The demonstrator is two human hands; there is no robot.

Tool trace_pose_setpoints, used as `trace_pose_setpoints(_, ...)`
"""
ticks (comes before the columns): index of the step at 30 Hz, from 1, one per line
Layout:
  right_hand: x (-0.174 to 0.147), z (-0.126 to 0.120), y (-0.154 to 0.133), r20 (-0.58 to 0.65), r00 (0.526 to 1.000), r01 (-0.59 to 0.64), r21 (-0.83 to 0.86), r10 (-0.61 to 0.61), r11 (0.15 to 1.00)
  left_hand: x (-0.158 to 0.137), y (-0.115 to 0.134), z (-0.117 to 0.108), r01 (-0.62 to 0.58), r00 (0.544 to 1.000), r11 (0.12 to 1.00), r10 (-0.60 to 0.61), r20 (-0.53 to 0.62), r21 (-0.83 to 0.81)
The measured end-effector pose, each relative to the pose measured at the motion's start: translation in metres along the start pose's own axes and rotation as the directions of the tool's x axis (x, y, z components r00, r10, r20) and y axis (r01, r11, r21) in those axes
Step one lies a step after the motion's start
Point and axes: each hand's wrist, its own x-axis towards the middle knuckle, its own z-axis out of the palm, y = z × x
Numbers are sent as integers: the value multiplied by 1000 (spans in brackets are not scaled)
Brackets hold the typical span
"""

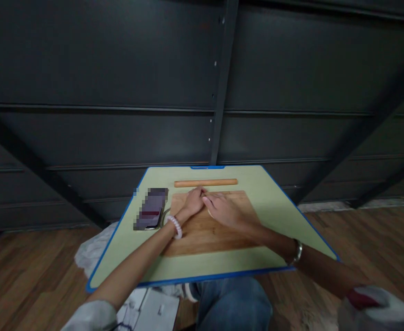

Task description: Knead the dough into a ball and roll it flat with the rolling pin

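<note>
My left hand (194,201) rests over the upper part of a wooden cutting board (202,241), its fingers bent inward near the board's far edge. Whatever lies under those fingers is hidden. Close against it, my right hand (224,209) lies palm down with its fingers stretched toward the left hand. A small pale edge shows below the right fingers, too little to name. Beyond both hands, a wooden rolling pin (206,183) lies crosswise, touched by neither palm.
The board sits on a pale green folding table (174,271) with a blue rim. A phone (152,209) lies left of the board, partly blurred, beside a thin cable or ring-like thing. A dark metal panel wall (136,138) rises behind. White boxes (157,310) stand below the table.
</note>
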Motion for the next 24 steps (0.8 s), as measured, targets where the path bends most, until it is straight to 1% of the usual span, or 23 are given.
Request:
trace_pose_setpoints(3, 5, 3, 2, 52, 990, 131, -30, -129, 991, 2, 0, -3, 1, 1000, 1000, -1, 24, 1)
trace_pose_setpoints(6, 5, -1, 9, 94, 952, 289, 24, -290, 957, 1, 3, -4, -1, 1000, 1000, 1, 22, 13)
trace_pose_setpoints(8, 3, -4, 13, 110, 930, 343, 73, -350, 936, 0, 5, -5, -12, 1000, 1000, 12, 15, 6)
trace_pose_setpoints(12, 3, -2, 16, 142, 930, 332, 73, -339, 941, 1, 7, -5, 7, 999, 1000, -8, -41, -29)
trace_pose_setpoints(14, 6, 1, 17, 133, 936, 317, 84, -326, 945, 3, 6, -4, 25, 999, 999, -27, -46, -42)
trace_pose_setpoints(16, 8, 5, 18, 112, 950, 277, 138, -293, 951, 5, 4, -2, 32, 999, 998, -34, -37, -55)
trace_pose_setpoints(18, 11, 9, 19, 85, 978, 168, 220, -190, 961, 6, 2, -1, 23, 1000, 997, -24, -5, -72)
trace_pose_setpoints(19, 14, 11, 20, 63, 993, 76, 272, -97, 959, 6, 1, -1, 20, 1000, 996, -18, 15, -82)
trace_pose_setpoints(20, 17, 14, 21, 31, 999, -33, 335, 24, 942, 5, 1, -1, 19, 999, 996, -16, 30, -92)
trace_pose_setpoints(21, 20, 17, 23, -15, 985, -149, 412, 170, 899, 5, 1, -2, 20, 999, 995, -16, 38, -99)
trace_pose_setpoints(22, 25, 21, 24, -58, 944, -254, 498, 324, 829, 4, 1, -4, 21, 999, 994, -17, 42, -106)
trace_pose_setpoints(23, 29, 24, 25, -97, 877, -331, 586, 470, 739, 3, 2, -5, 22, 999, 993, -17, 43, -112)
trace_pose_setpoints(24, 33, 27, 26, -120, 801, -377, 660, 586, 650, 2, 2, -7, 18, 999, 993, -13, 42, -116)
